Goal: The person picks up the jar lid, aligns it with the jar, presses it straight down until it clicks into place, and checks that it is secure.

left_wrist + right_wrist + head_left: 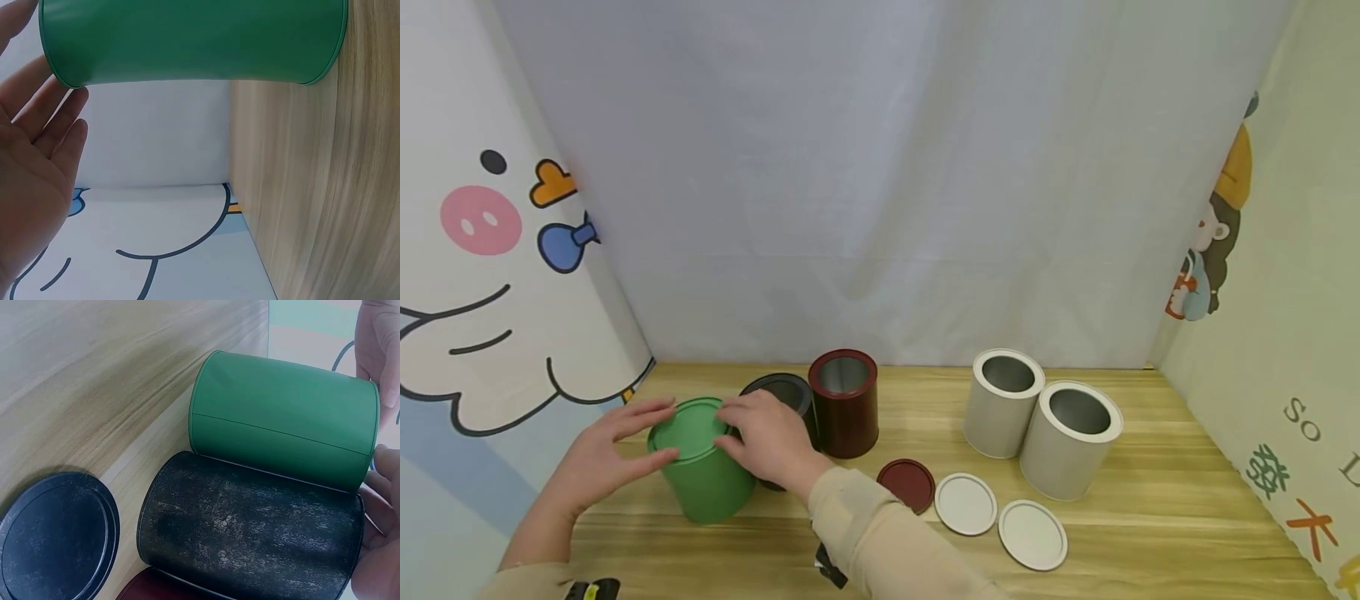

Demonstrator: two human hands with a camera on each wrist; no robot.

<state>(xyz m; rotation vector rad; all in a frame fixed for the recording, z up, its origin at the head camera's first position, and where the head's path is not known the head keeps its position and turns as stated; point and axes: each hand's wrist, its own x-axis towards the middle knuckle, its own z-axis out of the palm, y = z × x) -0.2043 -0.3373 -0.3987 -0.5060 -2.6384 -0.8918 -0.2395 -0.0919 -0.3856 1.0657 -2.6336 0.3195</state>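
A green can (711, 492) stands upright at the left of the table, with a green lid (691, 428) on its top. My left hand (597, 460) touches the left side of the lid's rim, thumb and fingers spread; the left wrist view shows its fingers fairly straight. On the lid's right side rest the fingertips of my right hand (775, 440). Right beside the green can is a black can (250, 525), partly hidden by that hand in the head view. A black lid (57, 540) lies on the table, seen only in the right wrist view.
An open dark red can (847, 425) stands behind the black one. Two open white cans (996, 421) (1062, 458) stand to the right. A dark red lid (907, 486) and two white lids (966, 504) (1032, 535) lie in front. Cloth walls (850, 183) enclose the table.
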